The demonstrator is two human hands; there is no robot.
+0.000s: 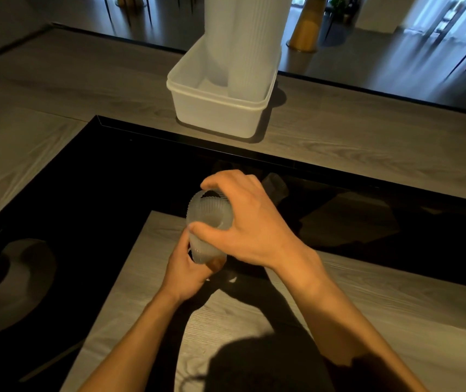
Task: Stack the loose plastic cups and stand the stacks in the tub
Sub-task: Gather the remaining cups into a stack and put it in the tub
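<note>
1. L hand point(184, 274): near centre, fingers curled round lower end of cups point(208, 215), gripping.
2. Cups: ribbed, clear, nested, tilted, held between both hands over black panel point(113, 179).
3. Tub point(214, 114): far centre on counter point(367, 154), well apart from hands; tall stacks point(251, 52) upright in its right part.
4. R hand point(251, 222): from above, thumb & fingers clamp top cup's rim.
</note>
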